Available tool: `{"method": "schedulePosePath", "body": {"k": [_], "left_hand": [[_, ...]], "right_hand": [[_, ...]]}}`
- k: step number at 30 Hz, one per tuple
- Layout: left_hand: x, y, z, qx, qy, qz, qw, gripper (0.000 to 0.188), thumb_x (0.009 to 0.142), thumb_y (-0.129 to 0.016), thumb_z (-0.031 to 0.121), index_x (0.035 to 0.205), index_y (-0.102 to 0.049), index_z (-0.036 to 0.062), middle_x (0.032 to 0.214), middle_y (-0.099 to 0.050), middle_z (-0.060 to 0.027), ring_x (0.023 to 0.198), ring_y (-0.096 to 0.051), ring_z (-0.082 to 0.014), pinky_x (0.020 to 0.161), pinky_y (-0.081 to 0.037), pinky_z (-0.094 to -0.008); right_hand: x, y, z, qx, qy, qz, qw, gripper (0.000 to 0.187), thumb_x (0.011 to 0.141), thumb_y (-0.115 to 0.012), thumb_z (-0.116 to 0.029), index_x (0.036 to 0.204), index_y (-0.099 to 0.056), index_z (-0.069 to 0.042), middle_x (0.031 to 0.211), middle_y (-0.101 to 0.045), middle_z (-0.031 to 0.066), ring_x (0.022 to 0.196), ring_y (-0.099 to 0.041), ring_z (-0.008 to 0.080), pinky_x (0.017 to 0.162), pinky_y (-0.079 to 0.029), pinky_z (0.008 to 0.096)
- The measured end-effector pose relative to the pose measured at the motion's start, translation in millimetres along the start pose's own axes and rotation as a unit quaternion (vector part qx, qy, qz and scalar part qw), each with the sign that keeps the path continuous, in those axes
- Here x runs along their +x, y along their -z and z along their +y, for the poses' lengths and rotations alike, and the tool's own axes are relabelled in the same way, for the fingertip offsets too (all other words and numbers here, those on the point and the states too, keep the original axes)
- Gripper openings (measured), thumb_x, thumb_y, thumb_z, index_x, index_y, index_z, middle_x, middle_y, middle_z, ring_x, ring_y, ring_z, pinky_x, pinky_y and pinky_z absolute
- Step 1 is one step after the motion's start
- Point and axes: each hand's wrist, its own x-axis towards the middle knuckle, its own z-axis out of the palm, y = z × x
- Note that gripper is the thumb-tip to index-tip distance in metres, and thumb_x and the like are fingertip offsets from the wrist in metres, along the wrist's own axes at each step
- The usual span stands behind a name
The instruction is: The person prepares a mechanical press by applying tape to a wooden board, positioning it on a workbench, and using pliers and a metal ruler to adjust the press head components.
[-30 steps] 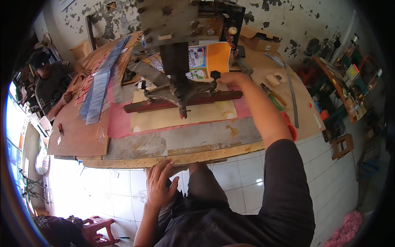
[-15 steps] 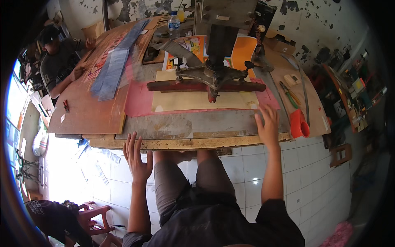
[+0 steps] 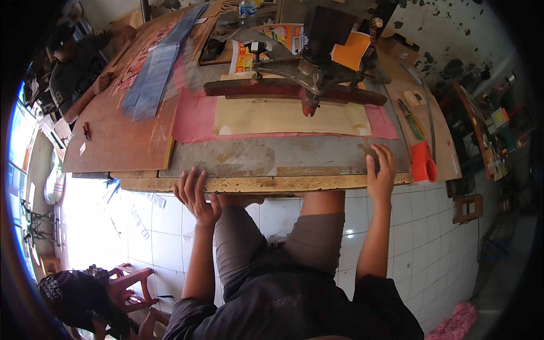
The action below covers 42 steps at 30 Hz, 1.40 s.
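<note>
My left hand (image 3: 198, 199) is at the front edge of the workbench, fingers spread and their tips on the wooden edge (image 3: 238, 185). Further right, my right hand (image 3: 382, 173) reaches over that edge, its fingers apart above the grey bench top (image 3: 317, 152). Neither hand holds anything. Beyond them a yellow sheet (image 3: 294, 118) lies on a larger pink sheet (image 3: 192, 116). Above these sheets extends a heavy metal press arm (image 3: 317, 73) with a long, red-edged bar (image 3: 255, 89). The bar hides the back part of the yellow sheet.
A red ring-shaped piece (image 3: 423, 163) and green-handled pliers (image 3: 415, 126) lie right of my right hand. Bluish clear strips (image 3: 153, 85) lie on a brown board (image 3: 116, 141) at left, where a co-worker (image 3: 76, 73) sits. Another person (image 3: 79, 297) is at lower left, beside a red stool (image 3: 133, 286).
My right hand has drawn back from the pink sheet's corner toward the bench edge. My left fingers have come onto the edge. The view has shifted, and the bar now appears further right.
</note>
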Motion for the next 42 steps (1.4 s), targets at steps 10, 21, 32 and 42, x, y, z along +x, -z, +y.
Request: {"method": "schedulePosePath", "body": {"k": [10, 21, 32, 42], "left_hand": [[0, 2, 0, 0.017, -0.007, -0.006, 1.000, 0.053, 0.105, -0.045, 0.041, 0.142, -0.065, 0.0089, 0.151, -0.060, -0.0163, 0.149, -0.045, -0.0403, 0.128, -0.016, -0.0579], [0, 3, -5, 0.021, -0.006, -0.008, 1.000, 0.056, 0.103, -0.046, 0.045, 0.141, -0.068, 0.0104, 0.151, -0.061, -0.0151, 0.149, -0.046, -0.0386, 0.128, -0.015, -0.0560], [-1, 1, -2, 0.025, -0.012, -0.007, 1.000, 0.057, 0.107, -0.041, 0.046, 0.142, -0.065, 0.0079, 0.153, -0.059, -0.0196, 0.150, -0.044, -0.0434, 0.127, -0.017, -0.0591], [206, 73, 51, -0.240, -0.018, 0.103, 0.965, 0.065, 0.112, -0.031, 0.047, 0.137, -0.061, -0.0053, 0.139, -0.064, -0.0228, 0.133, -0.056, -0.0378, 0.115, -0.038, -0.0482]], "right_hand": [[2, -2, 2, 0.022, 0.004, 0.008, 1.000, 0.030, 0.105, -0.067, -0.025, 0.129, -0.071, -0.007, 0.136, -0.066, 0.0112, 0.136, -0.058, 0.0335, 0.116, -0.042, 0.0472], [0, -4, -2, 0.017, -0.018, 0.011, 1.000, 0.028, 0.103, -0.071, -0.022, 0.126, -0.072, -0.006, 0.135, -0.067, 0.0112, 0.135, -0.058, 0.0335, 0.115, -0.043, 0.0480], [-1, -4, 8, 0.022, 0.000, 0.032, 0.999, 0.030, 0.100, -0.073, -0.021, 0.126, -0.071, -0.006, 0.134, -0.066, 0.0135, 0.134, -0.057, 0.0360, 0.114, -0.042, 0.0492], [-1, -3, 6, 0.040, 0.014, 0.062, 0.997, 0.034, 0.096, -0.075, -0.023, 0.124, -0.069, -0.005, 0.129, -0.066, 0.0146, 0.128, -0.059, 0.0373, 0.110, -0.043, 0.0512]]}}
